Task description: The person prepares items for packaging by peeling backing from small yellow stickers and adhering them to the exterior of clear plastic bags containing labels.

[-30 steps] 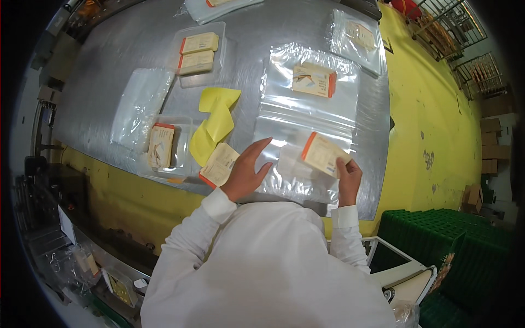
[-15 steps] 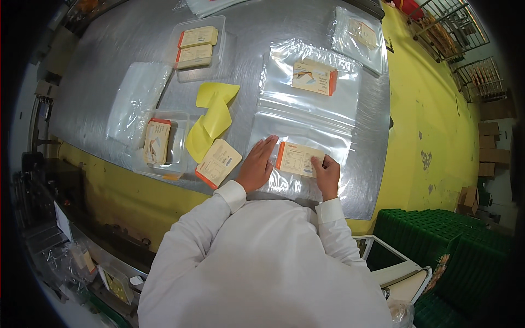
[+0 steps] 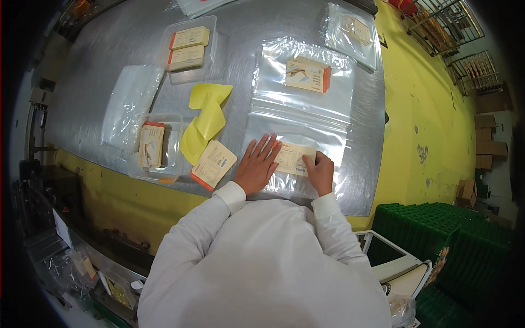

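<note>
A cream label point(image 3: 294, 158) with an orange end lies on a clear plastic bag point(image 3: 262, 124) at the front of the metal table. My left hand point(image 3: 257, 164) rests flat with its fingers spread, the fingertips covering the label's orange left end. At the other end my right hand point(image 3: 320, 170) has its thumb on the label and its fingers curled, gripping that edge. Farther back, another label point(image 3: 307, 75) sits on a second clear bag point(image 3: 268, 101). Left of my left hand is a stack of labels point(image 3: 214, 164), beside curled yellow paper strips point(image 3: 203, 121).
Two clear plastic tubs point(image 3: 214, 41) point(image 3: 178, 143) hold stacked labels on the left. Clear bags point(image 3: 131, 98) lie beside them, and more bags point(image 3: 333, 33) at the back right. Green crates point(image 3: 415, 224) stand past the table's right front corner.
My left hand has shifted right, its fingers spreading over the label's orange end. My right hand still grips the other end. The whole view has shifted slightly.
</note>
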{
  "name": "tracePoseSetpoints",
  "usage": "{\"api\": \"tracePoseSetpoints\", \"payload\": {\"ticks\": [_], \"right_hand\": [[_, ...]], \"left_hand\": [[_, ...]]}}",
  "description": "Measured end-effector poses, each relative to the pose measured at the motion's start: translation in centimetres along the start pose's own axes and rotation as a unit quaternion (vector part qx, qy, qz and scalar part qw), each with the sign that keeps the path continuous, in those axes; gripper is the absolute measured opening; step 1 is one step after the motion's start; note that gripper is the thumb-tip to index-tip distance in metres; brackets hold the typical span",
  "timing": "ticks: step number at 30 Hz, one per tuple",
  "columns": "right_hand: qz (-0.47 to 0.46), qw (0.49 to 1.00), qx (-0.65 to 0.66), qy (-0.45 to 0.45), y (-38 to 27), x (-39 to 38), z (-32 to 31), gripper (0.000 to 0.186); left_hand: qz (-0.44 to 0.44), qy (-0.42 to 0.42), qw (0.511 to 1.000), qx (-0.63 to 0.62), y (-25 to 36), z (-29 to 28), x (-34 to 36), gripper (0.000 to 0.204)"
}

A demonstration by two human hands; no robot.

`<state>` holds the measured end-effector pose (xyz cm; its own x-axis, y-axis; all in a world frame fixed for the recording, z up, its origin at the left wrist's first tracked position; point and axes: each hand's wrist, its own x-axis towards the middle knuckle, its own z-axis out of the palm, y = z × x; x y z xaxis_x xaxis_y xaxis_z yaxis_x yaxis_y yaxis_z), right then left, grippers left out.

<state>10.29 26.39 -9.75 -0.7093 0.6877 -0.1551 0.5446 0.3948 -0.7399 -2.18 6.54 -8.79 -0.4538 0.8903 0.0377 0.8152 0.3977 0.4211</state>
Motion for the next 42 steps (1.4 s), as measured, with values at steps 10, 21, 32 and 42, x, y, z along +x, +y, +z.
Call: {"api": "tracePoseSetpoints", "payload": {"ticks": [10,21,32,42], "right_hand": [[-0.272,0.955,-0.115,0.038,-2.9,-0.9,-2.1,0.04],[-0.241,0.957,-0.076,-0.144,1.8,-3.1,-5.6,0.057],[-0.259,0.944,-0.134,-0.153,1.9,-2.4,-4.4,0.021],[-0.266,0.939,-0.184,-0.118,-4.3,12.3,-9.5,0.009]], "left_hand": [[0.025,-0.033,0.998,0.038,0.6,-0.5,0.1,0.059],[0.08,-0.046,0.996,0.024,0.0,-1.1,-0.3,0.053],[-0.068,0.168,0.974,-0.135,-4.6,-0.7,-6.5,0.051],[-0.263,0.22,0.939,0.003,-4.5,-2.4,-10.4,0.079]]}}
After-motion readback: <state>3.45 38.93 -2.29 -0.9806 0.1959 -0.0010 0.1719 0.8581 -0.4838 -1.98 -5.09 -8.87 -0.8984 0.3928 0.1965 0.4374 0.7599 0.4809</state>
